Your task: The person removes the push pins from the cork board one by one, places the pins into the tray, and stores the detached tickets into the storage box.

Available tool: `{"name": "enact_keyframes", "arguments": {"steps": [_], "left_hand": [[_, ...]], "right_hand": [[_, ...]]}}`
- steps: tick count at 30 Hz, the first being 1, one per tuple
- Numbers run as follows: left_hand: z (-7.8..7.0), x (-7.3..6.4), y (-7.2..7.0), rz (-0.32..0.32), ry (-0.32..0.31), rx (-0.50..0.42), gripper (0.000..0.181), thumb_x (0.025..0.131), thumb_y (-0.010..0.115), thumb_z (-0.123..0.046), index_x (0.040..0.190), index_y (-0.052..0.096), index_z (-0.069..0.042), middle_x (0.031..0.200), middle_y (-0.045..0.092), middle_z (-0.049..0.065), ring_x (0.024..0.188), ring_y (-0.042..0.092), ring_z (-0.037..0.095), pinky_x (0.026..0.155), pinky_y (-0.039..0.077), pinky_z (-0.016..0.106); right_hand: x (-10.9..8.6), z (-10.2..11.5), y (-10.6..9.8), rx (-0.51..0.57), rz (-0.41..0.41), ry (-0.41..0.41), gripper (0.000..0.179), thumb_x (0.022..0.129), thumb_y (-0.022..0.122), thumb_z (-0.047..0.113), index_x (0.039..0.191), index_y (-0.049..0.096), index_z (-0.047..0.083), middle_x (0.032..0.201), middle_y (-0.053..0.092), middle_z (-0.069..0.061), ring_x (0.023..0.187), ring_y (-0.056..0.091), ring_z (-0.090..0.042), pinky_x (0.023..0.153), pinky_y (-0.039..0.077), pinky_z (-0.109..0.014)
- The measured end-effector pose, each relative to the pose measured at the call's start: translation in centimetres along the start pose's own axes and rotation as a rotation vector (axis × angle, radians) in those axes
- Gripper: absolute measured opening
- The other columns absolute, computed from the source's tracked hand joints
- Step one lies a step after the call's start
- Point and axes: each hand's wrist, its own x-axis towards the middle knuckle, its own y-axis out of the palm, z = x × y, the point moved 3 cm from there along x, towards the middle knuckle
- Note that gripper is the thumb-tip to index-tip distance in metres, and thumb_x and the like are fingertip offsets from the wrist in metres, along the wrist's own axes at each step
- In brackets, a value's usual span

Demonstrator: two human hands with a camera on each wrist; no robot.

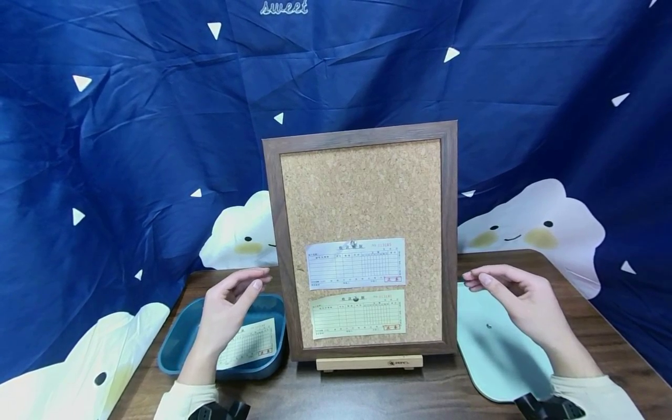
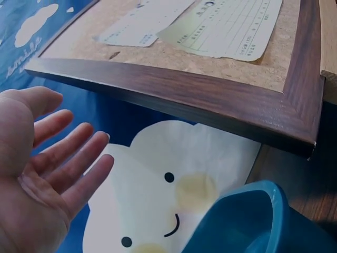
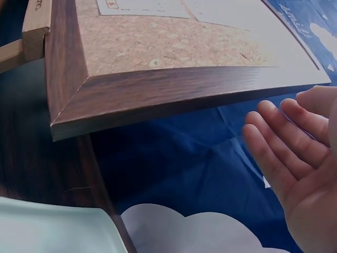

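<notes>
A framed cork board (image 1: 362,192) stands upright on a small wooden easel (image 1: 370,363) in the middle of the table. Pinned on its lower half are a bluish receipt slip (image 1: 357,265) and, below it, a greenish receipt slip (image 1: 359,315), each with a pushpin at its top. My left hand (image 1: 228,309), above the blue bin, is beside the board's left edge, fingers relaxed and holding nothing. On the other side my right hand (image 1: 520,303) hovers over the pale tray, near the right edge, likewise holding nothing. In both wrist views the hands are apart from the frame.
A blue bin (image 1: 170,350) at the left holds another receipt slip (image 1: 252,344), partly behind my left wrist. The pale mint tray (image 1: 504,350) at the right has a small dark item (image 1: 489,326) on it. A dark blue cloth (image 1: 357,64) with clouds hangs behind the table.
</notes>
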Motion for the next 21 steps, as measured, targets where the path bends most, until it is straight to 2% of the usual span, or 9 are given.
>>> {"name": "enact_keyframes", "arguments": {"steps": [4, 9, 12, 14, 21], "left_hand": [[-0.3, 0.2, 0.2, 0.003, 0.01, -0.014, 0.024, 0.107, 0.067, -0.007, 0.13, 0.074, -0.002, 0.126, 0.079, 0.0, 0.112, 0.076, 0.008, 0.095, 0.06, 0.02], [-0.6, 0.3, 0.5, 0.009, 0.015, -0.029, 0.025, 0.107, 0.067, -0.007, 0.13, 0.074, 0.0, 0.13, 0.077, 0.013, 0.112, 0.075, 0.007, 0.096, 0.06, 0.02], [-0.8, 0.4, 0.7, 0.011, 0.014, -0.032, 0.025, 0.107, 0.067, -0.007, 0.13, 0.073, 0.0, 0.132, 0.075, 0.016, 0.111, 0.075, 0.005, 0.096, 0.059, 0.02], [-0.9, 0.4, 0.8, 0.014, 0.013, -0.041, 0.025, 0.107, 0.066, -0.007, 0.13, 0.073, 0.001, 0.133, 0.075, 0.014, 0.111, 0.074, 0.004, 0.096, 0.06, 0.02], [-1.1, 0.5, 1.0, 0.013, 0.008, -0.054, 0.025, 0.106, 0.067, -0.006, 0.13, 0.073, 0.001, 0.133, 0.075, -0.003, 0.112, 0.074, 0.002, 0.096, 0.059, 0.02]], "right_hand": [[0.1, 0.3, 0.1, 0.042, -0.013, -0.012, 0.019, 0.104, 0.059, -0.011, 0.115, 0.075, -0.009, 0.106, 0.083, 0.002, 0.094, 0.079, -0.007, 0.088, 0.059, -0.017], [0.2, 0.8, 0.2, 0.065, -0.019, -0.017, 0.019, 0.104, 0.059, -0.012, 0.115, 0.074, -0.009, 0.106, 0.083, 0.002, 0.094, 0.08, -0.007, 0.088, 0.059, -0.017], [0.4, 1.2, 0.2, 0.068, -0.021, -0.026, 0.019, 0.104, 0.059, -0.012, 0.115, 0.074, -0.01, 0.105, 0.083, 0.002, 0.094, 0.08, -0.007, 0.087, 0.059, -0.016], [0.5, 1.4, 0.2, 0.07, -0.026, -0.036, 0.019, 0.104, 0.059, -0.012, 0.115, 0.074, -0.01, 0.105, 0.083, 0.002, 0.093, 0.08, -0.007, 0.087, 0.059, -0.016], [0.9, 2.0, 0.4, 0.089, -0.014, -0.041, 0.019, 0.104, 0.058, -0.013, 0.115, 0.074, -0.011, 0.105, 0.083, 0.003, 0.094, 0.079, -0.007, 0.087, 0.06, -0.017]]}}
